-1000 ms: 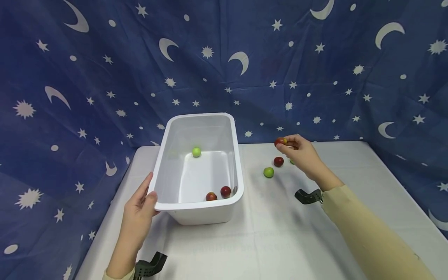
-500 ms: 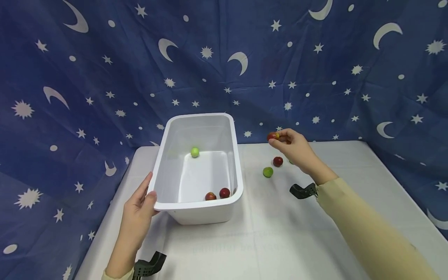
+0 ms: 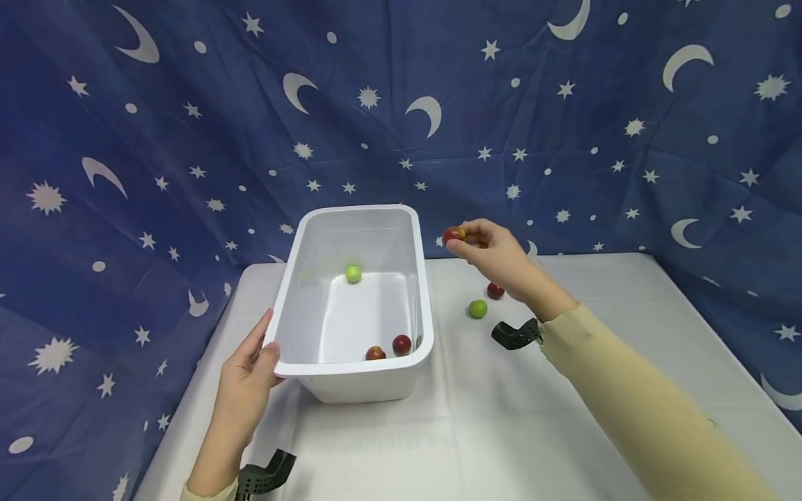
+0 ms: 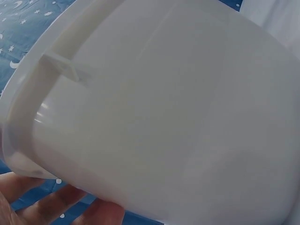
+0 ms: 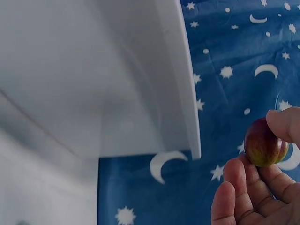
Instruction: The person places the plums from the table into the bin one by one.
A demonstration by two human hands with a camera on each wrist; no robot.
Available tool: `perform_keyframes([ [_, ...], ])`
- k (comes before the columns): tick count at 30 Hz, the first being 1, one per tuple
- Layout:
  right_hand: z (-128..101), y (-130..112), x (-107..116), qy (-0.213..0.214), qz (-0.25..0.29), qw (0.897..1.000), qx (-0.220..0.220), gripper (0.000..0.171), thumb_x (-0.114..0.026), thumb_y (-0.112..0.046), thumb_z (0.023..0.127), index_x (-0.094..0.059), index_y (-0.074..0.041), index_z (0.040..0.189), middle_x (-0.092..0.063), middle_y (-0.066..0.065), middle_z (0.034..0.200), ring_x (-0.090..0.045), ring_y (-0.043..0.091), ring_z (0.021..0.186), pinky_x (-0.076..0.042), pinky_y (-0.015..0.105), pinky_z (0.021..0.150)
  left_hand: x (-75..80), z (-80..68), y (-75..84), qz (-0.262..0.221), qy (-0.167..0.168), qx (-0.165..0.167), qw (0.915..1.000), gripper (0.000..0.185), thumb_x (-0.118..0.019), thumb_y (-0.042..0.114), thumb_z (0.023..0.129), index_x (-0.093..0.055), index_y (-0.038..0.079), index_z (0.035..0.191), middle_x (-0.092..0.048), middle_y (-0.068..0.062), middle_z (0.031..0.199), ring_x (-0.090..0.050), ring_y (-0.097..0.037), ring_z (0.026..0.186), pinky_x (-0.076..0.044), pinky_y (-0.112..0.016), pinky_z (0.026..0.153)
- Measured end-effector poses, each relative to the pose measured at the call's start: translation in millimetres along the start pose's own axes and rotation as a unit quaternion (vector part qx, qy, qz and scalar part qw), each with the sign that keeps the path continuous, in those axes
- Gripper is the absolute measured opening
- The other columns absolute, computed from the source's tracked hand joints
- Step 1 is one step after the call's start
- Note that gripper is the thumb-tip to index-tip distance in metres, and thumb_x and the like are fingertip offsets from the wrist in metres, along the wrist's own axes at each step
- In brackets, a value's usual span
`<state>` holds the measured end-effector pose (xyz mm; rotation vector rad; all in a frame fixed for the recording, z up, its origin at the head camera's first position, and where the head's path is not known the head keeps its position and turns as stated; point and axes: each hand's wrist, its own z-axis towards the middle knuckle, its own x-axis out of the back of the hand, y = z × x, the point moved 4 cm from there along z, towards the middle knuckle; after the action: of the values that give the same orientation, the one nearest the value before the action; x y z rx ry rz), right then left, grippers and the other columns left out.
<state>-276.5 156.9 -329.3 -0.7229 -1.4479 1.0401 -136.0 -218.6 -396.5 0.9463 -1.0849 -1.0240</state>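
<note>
White plastic bin [image 3: 351,306] is your landmark, and your left hand [image 3: 247,372] is at its near left corner, thumb hooked over the rim and fingers flat on the outside wall, so keep steadying it there. Inside the bin sit a green fruit [image 3: 354,273] at the far end and two red ones [image 3: 390,348] by the near wall. Right of the bin, your right hand [image 3: 491,249] pinches a red-yellow fruit [image 3: 454,234] in its fingertips, raised just beside the far right rim. I'd carry it over the rim before loosening up. Further right, a green fruit [image 3: 477,308] and a red one [image 3: 495,290] lie on the white tablecloth [image 3: 501,417]. Behind it all hangs a blue star-and-moon curtain [image 3: 188,139].
</note>
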Motion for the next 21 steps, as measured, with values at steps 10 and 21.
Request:
perform_keyframes([
  [10,6,-31,-27,-0.015,0.015,1.0,0.022,0.046,-0.069,-0.046,0.087,-0.057,-0.015,0.119,-0.062,0.003,0.109,-0.055,0.024,0.101,-0.048,0.04,0.086,-0.5,-0.2,1.4,0.005,-0.005,0.002,1.0,0.046,-0.044,0.019,0.104,-0.039,0.026,0.149,-0.041,-0.01,0.147,-0.06,-0.016,0.109,-0.055,-0.025,0.074],
  [21,16,-59,-65,-0.059,0.066,0.995,0.055,0.043,-0.07,-0.039,0.089,-0.057,-0.015,0.122,-0.063,0.006,0.108,-0.059,0.023,0.097,-0.049,0.04,0.083,-0.8,-1.3,1.3,0.007,-0.002,-0.002,1.0,0.045,-0.044,0.02,0.104,-0.039,0.027,0.149,-0.041,-0.01,0.148,-0.059,-0.015,0.109,-0.055,-0.025,0.075],
])
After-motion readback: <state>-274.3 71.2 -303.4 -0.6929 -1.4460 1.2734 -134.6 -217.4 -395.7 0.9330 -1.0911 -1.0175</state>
